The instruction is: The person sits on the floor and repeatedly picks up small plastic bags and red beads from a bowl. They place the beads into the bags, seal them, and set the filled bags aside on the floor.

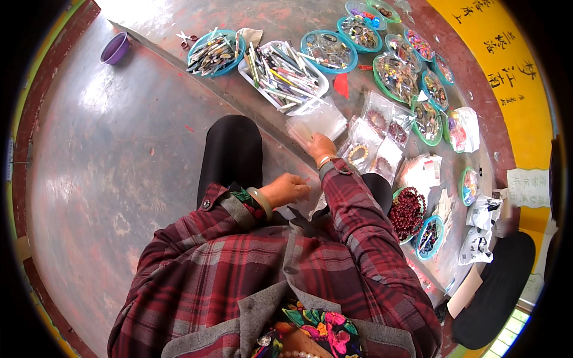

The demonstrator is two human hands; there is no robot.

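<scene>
My right hand [322,148] reaches to the near edge of a stack of clear plastic bags [319,118], its fingers closed on a bag there. In front of my body, my left hand [286,191] points right with its fingers curled together; whatever they hold, if anything, is hidden. Right of the stack lie packed clear bags with bracelets in them, among them a pale bead bracelet [358,154] and a dark red one [376,121].
A white basket of pens [326,87] stands beyond the bags, beside a blue basket of pens [190,59]. Scissors [187,39] and a purple bowl [115,49] lie farther left. Several baskets of trinkets fill the right, and dark red beads [407,212] sit near my right arm.
</scene>
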